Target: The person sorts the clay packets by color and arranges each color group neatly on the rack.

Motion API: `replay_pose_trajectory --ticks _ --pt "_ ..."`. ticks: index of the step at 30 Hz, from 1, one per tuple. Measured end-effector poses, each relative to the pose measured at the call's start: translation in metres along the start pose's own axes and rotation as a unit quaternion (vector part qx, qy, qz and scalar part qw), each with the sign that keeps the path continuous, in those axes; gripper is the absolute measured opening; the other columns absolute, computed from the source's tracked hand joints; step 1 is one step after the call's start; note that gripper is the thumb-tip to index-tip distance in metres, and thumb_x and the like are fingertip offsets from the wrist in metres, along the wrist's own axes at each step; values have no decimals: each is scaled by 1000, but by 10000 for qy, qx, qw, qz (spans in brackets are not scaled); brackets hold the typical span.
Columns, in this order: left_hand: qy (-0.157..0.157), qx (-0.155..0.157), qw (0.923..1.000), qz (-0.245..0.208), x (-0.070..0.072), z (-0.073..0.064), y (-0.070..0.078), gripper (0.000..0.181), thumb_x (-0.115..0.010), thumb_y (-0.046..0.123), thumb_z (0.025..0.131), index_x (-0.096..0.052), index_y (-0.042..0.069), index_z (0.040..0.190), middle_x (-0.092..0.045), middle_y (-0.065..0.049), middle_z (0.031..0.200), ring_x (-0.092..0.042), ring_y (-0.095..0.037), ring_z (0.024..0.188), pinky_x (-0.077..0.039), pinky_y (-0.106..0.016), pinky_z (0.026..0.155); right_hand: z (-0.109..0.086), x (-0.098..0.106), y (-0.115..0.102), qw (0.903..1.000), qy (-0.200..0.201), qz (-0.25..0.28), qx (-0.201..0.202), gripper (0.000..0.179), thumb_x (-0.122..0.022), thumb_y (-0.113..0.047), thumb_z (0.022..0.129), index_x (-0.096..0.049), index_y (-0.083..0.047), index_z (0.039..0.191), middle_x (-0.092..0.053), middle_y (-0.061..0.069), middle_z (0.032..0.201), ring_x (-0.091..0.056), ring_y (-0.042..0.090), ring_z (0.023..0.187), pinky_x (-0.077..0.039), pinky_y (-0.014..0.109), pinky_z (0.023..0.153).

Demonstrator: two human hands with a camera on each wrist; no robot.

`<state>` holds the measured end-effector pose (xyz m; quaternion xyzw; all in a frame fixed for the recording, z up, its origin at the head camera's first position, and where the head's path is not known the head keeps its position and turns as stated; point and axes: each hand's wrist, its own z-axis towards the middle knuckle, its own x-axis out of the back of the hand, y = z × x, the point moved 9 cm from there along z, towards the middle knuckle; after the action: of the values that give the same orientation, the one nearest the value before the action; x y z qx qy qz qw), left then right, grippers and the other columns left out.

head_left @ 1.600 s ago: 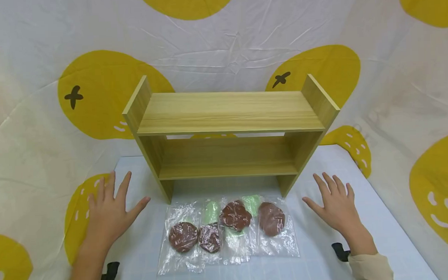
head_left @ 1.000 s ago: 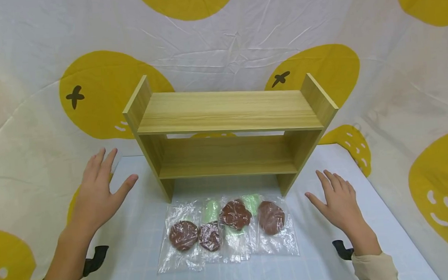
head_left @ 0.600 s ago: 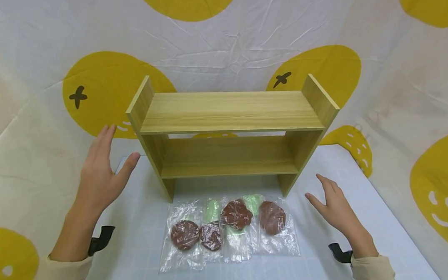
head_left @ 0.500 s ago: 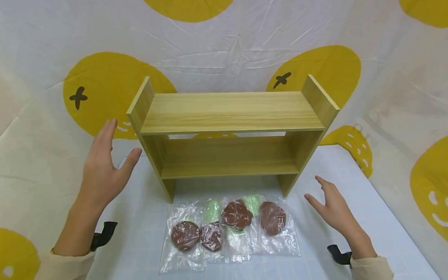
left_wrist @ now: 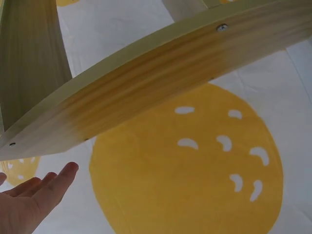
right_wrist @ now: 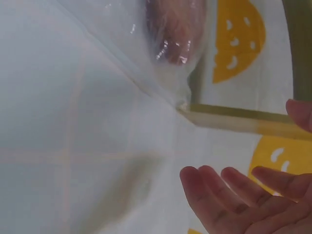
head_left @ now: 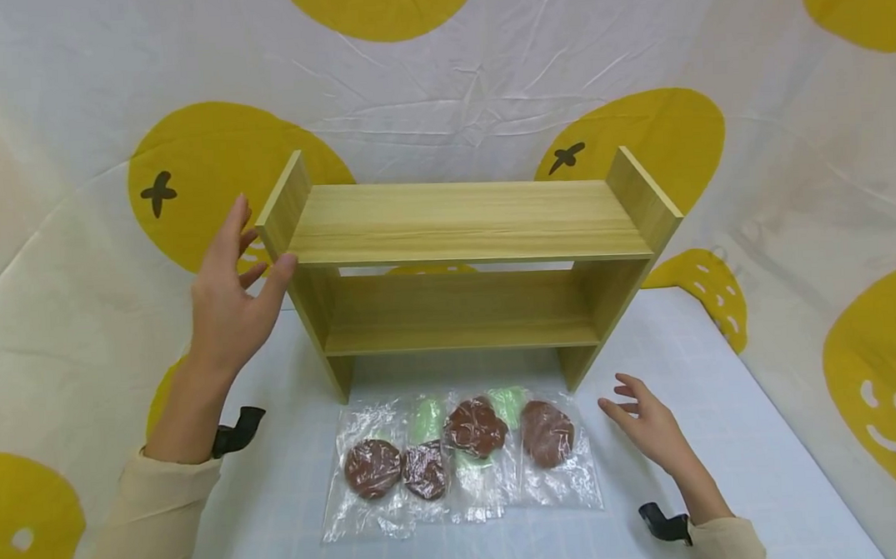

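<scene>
The left hand (head_left: 228, 314), its thumb set wide of the slightly bent fingers, is raised just beside the left side of a wooden shelf (head_left: 468, 220) standing upright on the table (head_left: 723, 384). The right hand (head_left: 650, 427), fingers lightly curved and thumb parted from them, is near overlapping clear bags (head_left: 472, 483) holding brown pieces (head_left: 548, 433), which lie in front of the shelf.

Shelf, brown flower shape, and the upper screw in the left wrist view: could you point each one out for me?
Shelf (head_left: 467, 229), head view: bare top board.
Brown flower shape (head_left: 475, 428), head view: middle of its face.
Upper screw (left_wrist: 222, 28), left wrist view: its head.
</scene>
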<state>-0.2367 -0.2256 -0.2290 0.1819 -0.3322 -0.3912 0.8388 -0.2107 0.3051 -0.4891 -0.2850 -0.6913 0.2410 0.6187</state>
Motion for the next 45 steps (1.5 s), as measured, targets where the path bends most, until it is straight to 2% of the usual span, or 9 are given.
replay_pose_trajectory --ticks 7,12,17,21,27,30,35,38,45 --pt "-102 575 9974 -417 -8 5 -8 77 -71 18 94 -30 28 158 -44 0 152 -51 -30 130 -50 -40 90 -4 -21 11 9942 -513 753 -573 78 -61 -46 98 -28 0 153 -43 33 143 -57 44 118 -56 42 82" --pt "-48 559 9961 -677 -11 9 -8 74 -70 17 94 -34 28 157 -51 -3 146 -55 -30 126 -50 -41 90 -5 -32 11 9891 -742 1126 -599 73 -61 -39 100 -29 1 152 -43 34 142 -58 42 115 -56 41 80" --pt "-56 617 9942 -882 -17 11 -10 70 -70 16 94 -38 28 155 -52 -5 144 -57 -31 121 -52 -41 87 -5 -42 15 9877 -884 1149 -595 70 -63 -36 99 -33 4 149 -48 33 137 -64 35 107 -56 41 80" --pt "-36 723 9931 -919 -20 13 -15 67 -69 19 95 -40 30 154 -52 -3 142 -58 -29 116 -54 -36 85 -5 -45 18 9888 -852 1092 -564 67 -64 -34 98 -39 4 147 -54 29 133 -65 30 102 -56 39 79" --pt "-16 763 9914 -1061 -22 14 -17 63 -68 17 96 -43 27 153 -50 0 144 -56 -24 111 -54 -27 83 -5 -49 13 9830 -964 1513 -388 64 -63 -29 100 -38 9 145 -54 32 130 -63 35 105 -57 40 77" --pt "-12 734 9889 -1293 -23 14 -16 63 -67 14 96 -43 24 153 -50 -1 145 -55 -22 110 -51 -25 85 -4 -51 12 9800 -959 1684 -456 62 -63 -28 99 -40 8 145 -55 31 130 -63 34 105 -57 41 77" --pt "-19 826 9841 -1574 -24 14 -16 62 -65 12 97 -43 23 154 -49 -3 145 -54 -22 109 -48 -26 87 -1 -53 16 9760 -873 1898 -605 59 -64 -26 99 -43 8 143 -59 27 124 -64 29 95 -57 38 76" --pt "-23 936 9827 -1598 -24 13 -17 62 -65 13 97 -43 25 154 -49 -3 145 -55 -22 109 -48 -26 87 1 -56 20 9713 -874 2101 -690 57 -63 -24 99 -45 12 139 -62 24 119 -65 28 93 -57 37 77" --pt "4 1038 9783 -1795 -25 12 -19 61 -63 13 97 -44 28 153 -51 -6 141 -55 -23 107 -48 -26 85 1 -64 26 9527 -987 2776 -752 45 -62 -13 98 -52 19 129 -63 23 120 -65 24 101 -54 31 84"
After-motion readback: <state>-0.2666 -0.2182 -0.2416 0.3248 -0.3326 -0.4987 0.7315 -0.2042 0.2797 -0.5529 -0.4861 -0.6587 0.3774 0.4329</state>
